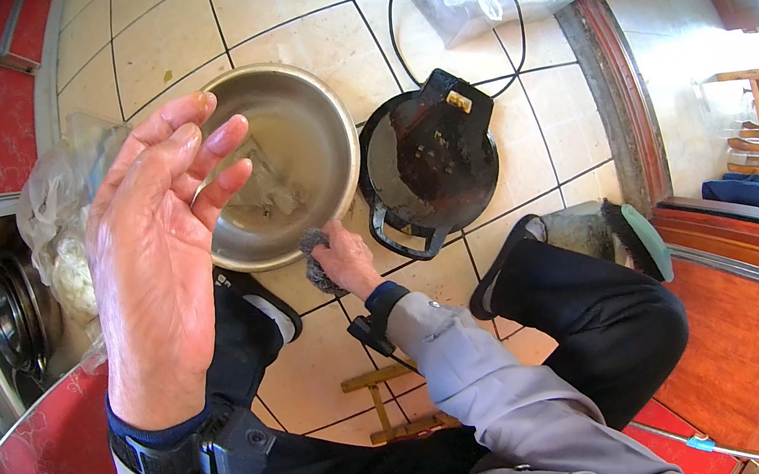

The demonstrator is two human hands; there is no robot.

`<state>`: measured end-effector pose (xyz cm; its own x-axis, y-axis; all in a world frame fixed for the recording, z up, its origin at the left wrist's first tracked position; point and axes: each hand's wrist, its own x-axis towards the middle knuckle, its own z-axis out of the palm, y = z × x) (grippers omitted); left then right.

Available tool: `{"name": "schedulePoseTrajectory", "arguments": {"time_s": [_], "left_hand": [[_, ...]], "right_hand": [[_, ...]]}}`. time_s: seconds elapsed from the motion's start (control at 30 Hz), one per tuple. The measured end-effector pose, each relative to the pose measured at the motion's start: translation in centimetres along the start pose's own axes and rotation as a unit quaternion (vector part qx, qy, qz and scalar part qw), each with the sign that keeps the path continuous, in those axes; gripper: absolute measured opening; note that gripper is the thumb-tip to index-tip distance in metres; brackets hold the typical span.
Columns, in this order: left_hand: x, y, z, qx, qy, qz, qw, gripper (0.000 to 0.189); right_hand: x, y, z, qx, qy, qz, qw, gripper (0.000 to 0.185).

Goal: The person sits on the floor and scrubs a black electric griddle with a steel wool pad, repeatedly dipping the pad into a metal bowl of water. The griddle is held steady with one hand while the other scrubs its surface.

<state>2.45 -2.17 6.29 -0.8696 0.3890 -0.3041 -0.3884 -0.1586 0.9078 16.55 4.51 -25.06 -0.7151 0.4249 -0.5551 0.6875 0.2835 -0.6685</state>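
Note:
My left hand [159,283] is raised close to the camera, palm showing, fingers apart and holding nothing. Below it in the view's depth stands a round steel basin [339,114] on the floor, with cloudy shallow water and a translucent piece of something inside. My right hand [351,256] grips a grey steel-wool scourer [318,267] at the basin's near rim. To the right of the basin, a black electric griddle pan [445,157] lies on the tiles, its dark surface wet and stained with bits on it. A loop handle [410,235] faces me.
A black cable [392,29] curls behind the griddle pan. Plastic bags [53,218] bulge at left beside an open cabinet of pots [13,317]. A clear bin [430,7] sits at back right; a brush [639,241] stands beside my knee, a wooden stool [379,405] beneath me.

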Motion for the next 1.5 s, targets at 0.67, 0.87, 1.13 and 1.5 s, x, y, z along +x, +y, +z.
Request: {"name": "schedulePoseTrajectory", "arguments": {"time_s": [0.67, 0.87, 1.13, 1.5], "left_hand": [[0.3, -1.2, 0.6, 0.024, -0.035, 0.005, 0.999, 0.036], [0.6, -1.0, 0.3, 0.025, -0.025, 0.004, 0.999, 0.036], [0.5, -1.0, 0.1, 0.044, -0.034, -0.004, 0.998, 0.037], [0.7, -1.1, -0.4, 0.050, -0.036, -0.004, 0.998, 0.042]], "right_hand": [[3.1, 7.0, -11.6, -0.179, 0.221, -0.325, 0.902, 0.024], [4.3, 6.8, -12.0, -0.228, 0.210, -0.359, 0.881, 0.027], [3.5, 7.4, -11.0, -0.147, 0.231, -0.270, 0.923, 0.028], [3.0, 9.9, -12.6, -0.241, 0.308, -0.257, 0.884, 0.024]]}}
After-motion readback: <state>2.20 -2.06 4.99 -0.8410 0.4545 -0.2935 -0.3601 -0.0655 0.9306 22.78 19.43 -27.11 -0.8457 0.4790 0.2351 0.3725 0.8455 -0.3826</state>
